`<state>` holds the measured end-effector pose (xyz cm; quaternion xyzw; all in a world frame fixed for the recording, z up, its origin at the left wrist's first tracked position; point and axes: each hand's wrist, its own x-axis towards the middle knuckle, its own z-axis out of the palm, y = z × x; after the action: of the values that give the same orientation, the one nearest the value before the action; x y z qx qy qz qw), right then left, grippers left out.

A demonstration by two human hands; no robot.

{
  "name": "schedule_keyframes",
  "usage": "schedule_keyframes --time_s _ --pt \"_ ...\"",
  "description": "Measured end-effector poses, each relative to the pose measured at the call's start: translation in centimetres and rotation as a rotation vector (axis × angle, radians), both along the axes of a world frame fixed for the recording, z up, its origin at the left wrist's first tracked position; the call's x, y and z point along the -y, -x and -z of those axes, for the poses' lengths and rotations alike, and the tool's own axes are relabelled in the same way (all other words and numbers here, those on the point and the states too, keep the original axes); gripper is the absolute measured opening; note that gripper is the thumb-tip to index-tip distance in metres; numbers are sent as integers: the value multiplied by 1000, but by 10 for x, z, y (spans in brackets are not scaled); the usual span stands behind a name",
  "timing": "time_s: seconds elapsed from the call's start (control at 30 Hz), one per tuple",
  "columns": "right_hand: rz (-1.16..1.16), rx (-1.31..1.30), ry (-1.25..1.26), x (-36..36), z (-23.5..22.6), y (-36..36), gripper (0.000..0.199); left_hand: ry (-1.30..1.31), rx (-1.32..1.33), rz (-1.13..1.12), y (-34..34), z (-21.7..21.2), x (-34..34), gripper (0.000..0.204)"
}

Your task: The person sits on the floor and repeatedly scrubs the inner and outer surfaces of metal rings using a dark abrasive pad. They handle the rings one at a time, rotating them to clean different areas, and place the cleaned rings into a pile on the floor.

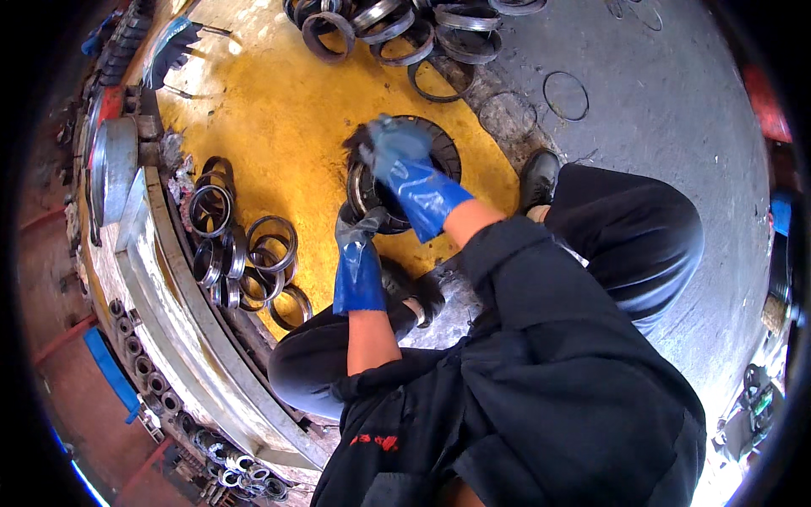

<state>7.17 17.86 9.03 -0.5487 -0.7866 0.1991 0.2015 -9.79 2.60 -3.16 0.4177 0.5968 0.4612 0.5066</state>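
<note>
Both of my hands wear blue rubber gauntlets with greyish, dirty palms. My left hand (359,226) is closed on the near rim of a shiny metal ring (360,188), which is tilted over a round black basin (445,150). Over the far side of that ring is my right hand (397,148), blurred by motion. Its fingers look closed around a dark, ragged clump (357,142), too smeared to name. The right glove and forearm cover part of the ring and of the basin's inside.
Several cleaner rings (270,245) lie heaped on the yellow floor at left. Darker, dirtier rings (393,25) are piled at the far side. A thin loose hoop (566,95) lies on the grey floor. A long metal beam (182,313) runs along the left.
</note>
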Motion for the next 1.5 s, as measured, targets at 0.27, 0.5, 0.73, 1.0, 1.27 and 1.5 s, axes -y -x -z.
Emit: schedule_keyframes --time_s 0.27,0.5,0.73,1.0,1.27,1.5 --pt "267 -313 248 13 92 -57 37 326 69 -398 -33 -84 -11 42" --pt "119 -240 204 24 -17 -25 47 213 817 -579 -19 -63 7 41" --pt "11 -146 238 83 -50 15 55 298 912 -605 -52 -125 -14 66" --pt "-660 64 -204 117 -19 -67 49 311 606 -577 -37 -110 2 62" --pt "-1097 333 -359 22 4 -121 40 317 833 -650 -37 -97 -15 55" --pt "-726 409 -500 -16 -9 -67 47 268 492 -477 -15 -59 -7 50"
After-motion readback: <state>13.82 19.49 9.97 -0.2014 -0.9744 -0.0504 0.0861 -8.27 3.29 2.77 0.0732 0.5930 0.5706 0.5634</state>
